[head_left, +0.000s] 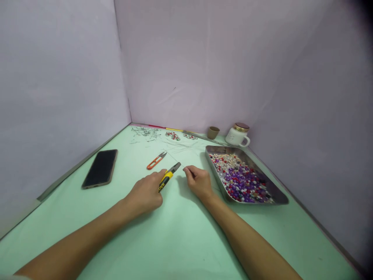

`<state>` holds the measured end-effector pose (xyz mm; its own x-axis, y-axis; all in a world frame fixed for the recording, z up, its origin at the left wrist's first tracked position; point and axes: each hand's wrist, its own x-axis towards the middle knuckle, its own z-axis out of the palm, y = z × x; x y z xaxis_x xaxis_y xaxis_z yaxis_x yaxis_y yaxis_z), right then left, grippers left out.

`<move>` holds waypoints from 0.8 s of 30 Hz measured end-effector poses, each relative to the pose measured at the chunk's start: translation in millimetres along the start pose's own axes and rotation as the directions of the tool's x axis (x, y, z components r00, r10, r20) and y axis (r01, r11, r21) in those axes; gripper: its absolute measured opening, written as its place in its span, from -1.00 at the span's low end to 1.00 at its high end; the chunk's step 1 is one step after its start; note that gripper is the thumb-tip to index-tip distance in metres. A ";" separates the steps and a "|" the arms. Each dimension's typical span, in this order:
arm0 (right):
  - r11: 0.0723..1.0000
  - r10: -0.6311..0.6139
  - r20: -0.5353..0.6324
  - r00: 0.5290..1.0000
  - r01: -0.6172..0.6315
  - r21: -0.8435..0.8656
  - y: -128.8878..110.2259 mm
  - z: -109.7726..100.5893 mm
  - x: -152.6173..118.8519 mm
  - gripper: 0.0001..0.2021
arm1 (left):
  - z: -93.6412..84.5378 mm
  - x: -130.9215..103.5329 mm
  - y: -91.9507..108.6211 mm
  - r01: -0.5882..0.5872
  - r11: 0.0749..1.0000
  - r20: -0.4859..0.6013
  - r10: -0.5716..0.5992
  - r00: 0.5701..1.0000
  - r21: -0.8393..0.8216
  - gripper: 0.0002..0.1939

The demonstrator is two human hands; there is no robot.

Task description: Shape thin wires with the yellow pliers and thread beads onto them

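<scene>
My left hand (pixel 147 193) is closed around the handles of yellow-and-black pliers (pixel 166 179), whose metal jaws point up and to the right. Just right of the jaws, my right hand (pixel 198 180) pinches a thin wire (pixel 183 166) between thumb and fingers. The wire runs from the fingertips to the jaws and seems to stretch on beyond them toward the upper left. Whether the jaws are closed on it is too small to tell. Orange thread snips (pixel 156 160) lie on the table just beyond the pliers.
To the right stands a metal tray (pixel 208 149) of mixed beads. A phone (pixel 100 168) lies at the left. Along the back are wire scraps (pixel 145 133), beaded pieces (pixel 173 135), loose wires (pixel 180 146), a small brown cup (pixel 213 132) and a lidded white mug (pixel 236 136). Walls enclose the green table (pixel 169 249).
</scene>
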<state>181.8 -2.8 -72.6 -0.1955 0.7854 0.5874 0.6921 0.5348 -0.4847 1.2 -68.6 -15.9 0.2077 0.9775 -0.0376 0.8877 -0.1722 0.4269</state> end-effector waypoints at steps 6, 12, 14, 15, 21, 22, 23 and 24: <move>1.000 0.001 0.005 1.000 -0.001 -0.004 0.2 -0.1 0.4 -0.74 | 3.7 -0.5 -0.9 0.028 0.988 -0.059 -0.019 0.998 0.150 -0.30; 1.000 0.011 -0.011 1.000 -0.011 0.021 -0.7 -0.5 0.1 -0.75 | -3.9 0.6 -1.2 -0.032 0.951 0.058 0.053 0.997 -0.306 -0.74; 0.999 0.013 -0.016 1.000 -0.013 0.036 -1.0 -0.8 -0.1 -0.75 | -7.4 0.7 1.1 0.042 0.885 0.153 0.033 0.988 -0.464 -0.80; 0.999 0.014 -0.019 1.000 -0.013 0.041 -1.1 -1.1 -0.2 -0.75 | -9.2 0.6 2.6 0.098 0.837 0.212 0.022 0.977 -0.538 -0.81; 0.999 0.014 -0.029 0.999 -0.013 0.048 -1.5 -2.7 -0.3 -0.75 | -15.3 -0.7 7.9 0.334 0.575 0.418 0.015 0.909 -0.747 -0.78; 0.999 0.014 -0.032 0.999 -0.012 0.047 -1.6 -2.7 -0.2 -0.75 | -15.1 -0.4 7.3 0.344 0.565 0.429 0.020 0.903 -0.750 -0.77; 0.999 0.013 -0.034 0.999 -0.012 0.045 -1.6 -2.6 -0.2 -0.75 | -14.3 0.2 6.3 0.340 0.576 0.429 0.021 0.903 -0.743 -0.77; 0.999 0.011 -0.034 0.999 -0.010 0.041 -1.6 -2.4 -0.1 -0.75 | -13.2 0.8 4.8 0.312 0.616 0.410 0.019 0.912 -0.723 -0.78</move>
<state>182.4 -4.5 -70.3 -0.1642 0.7805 0.6032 0.6646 0.5394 -0.5170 0.2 -67.0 -1.9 0.3749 0.8379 -0.3966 0.3143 0.2876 0.9047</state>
